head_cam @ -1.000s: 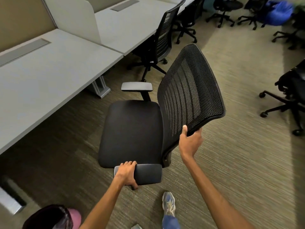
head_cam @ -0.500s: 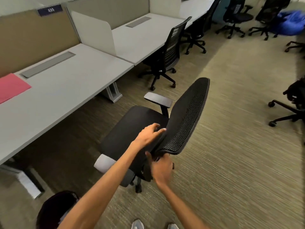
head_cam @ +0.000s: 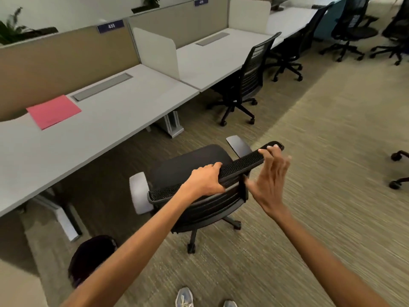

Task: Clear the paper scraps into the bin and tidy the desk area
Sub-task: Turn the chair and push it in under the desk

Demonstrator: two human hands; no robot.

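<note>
A black mesh office chair (head_cam: 190, 167) stands on the carpet in front of the grey desk (head_cam: 93, 138), its seat facing the desk. My left hand (head_cam: 204, 181) grips the top edge of the chair's backrest. My right hand (head_cam: 271, 180) is open beside the backrest's right end, fingers spread, fingertips touching its top edge. A black bin (head_cam: 91, 258) stands on the floor at lower left, partly behind my left arm. A pink folder (head_cam: 54, 111) lies on the desk at the left. No paper scraps are visible.
Another black chair (head_cam: 247, 78) is tucked at the neighbouring desk, with more chairs (head_cam: 352, 29) at the far right and a chair base (head_cam: 398, 171) at the right edge. White dividers (head_cam: 157, 49) separate the desks. Desk legs (head_cam: 66, 220) stand near the bin. Open carpet lies to the right.
The chair has turned so its back faces me and now stands upright nearer the desk. My left hand moved onto the backrest's top edge; my right hand let go and opened.
</note>
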